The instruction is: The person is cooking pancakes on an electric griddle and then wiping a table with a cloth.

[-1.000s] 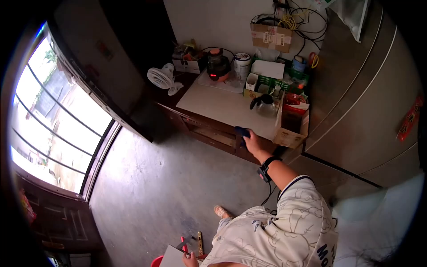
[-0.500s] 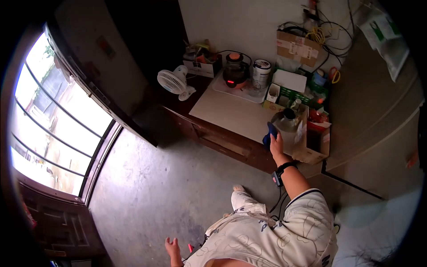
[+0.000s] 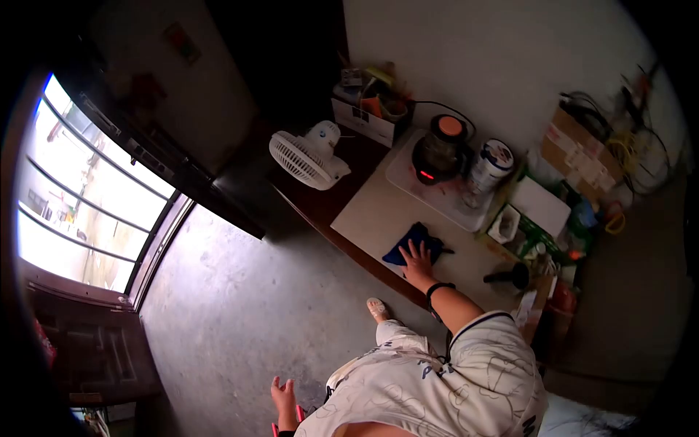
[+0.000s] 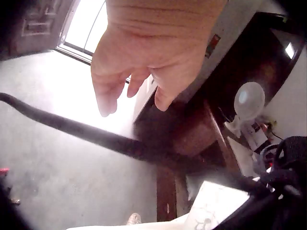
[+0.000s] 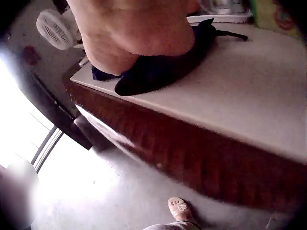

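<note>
A dark blue cloth [image 3: 413, 240] lies on the light top of the cabinet, near its front edge. My right hand [image 3: 419, 268] rests on it with spread fingers in the head view. In the right wrist view the cloth [image 5: 163, 72] shows beneath my right hand [image 5: 136, 31], with a dark strap end sticking out to the right. My left hand [image 3: 284, 397] hangs over the floor, well away from the cabinet. The left wrist view shows that left hand [image 4: 148, 52] with loose fingers and nothing held.
On the cabinet [image 3: 364, 218] stand a white fan [image 3: 306, 156], a kettle with a red light [image 3: 439, 149] on a tray, a white tub [image 3: 491, 164], a dark-handled pot [image 3: 513, 277] and green boxes. A barred door [image 3: 95, 197] is at the left.
My right hand has moved left along the cabinet from beside the pot, and the cloth now lies spread under it. My left hand has let go of the items it held. The view has shifted.
</note>
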Available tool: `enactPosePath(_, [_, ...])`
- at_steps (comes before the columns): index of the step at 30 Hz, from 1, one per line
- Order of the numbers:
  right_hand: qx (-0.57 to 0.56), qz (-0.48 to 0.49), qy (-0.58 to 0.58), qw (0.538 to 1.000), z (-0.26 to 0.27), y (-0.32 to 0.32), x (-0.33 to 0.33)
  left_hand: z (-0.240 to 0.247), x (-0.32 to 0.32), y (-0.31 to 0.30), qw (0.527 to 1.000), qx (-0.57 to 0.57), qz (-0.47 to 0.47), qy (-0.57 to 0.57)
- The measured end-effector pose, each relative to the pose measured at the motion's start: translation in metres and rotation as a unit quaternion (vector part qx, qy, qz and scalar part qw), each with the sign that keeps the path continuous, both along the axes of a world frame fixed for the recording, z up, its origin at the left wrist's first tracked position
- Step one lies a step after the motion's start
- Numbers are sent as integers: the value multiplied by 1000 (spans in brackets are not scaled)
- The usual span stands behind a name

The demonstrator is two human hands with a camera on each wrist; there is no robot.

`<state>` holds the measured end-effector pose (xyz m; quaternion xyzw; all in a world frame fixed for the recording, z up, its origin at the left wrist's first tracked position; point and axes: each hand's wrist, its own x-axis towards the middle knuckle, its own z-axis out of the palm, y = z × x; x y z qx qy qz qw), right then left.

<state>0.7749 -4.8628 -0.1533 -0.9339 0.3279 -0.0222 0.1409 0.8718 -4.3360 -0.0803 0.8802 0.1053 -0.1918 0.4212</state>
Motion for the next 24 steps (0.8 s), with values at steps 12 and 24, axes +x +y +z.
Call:
enactPosePath(12, [1, 118, -2, 993, 2, -99, 205, 34, 4, -22, 995, 90, 32, -15])
enactPosePath(24, [-16, 336, -17, 941, 15, 25, 30, 2, 89, -37, 999, 20, -36, 29])
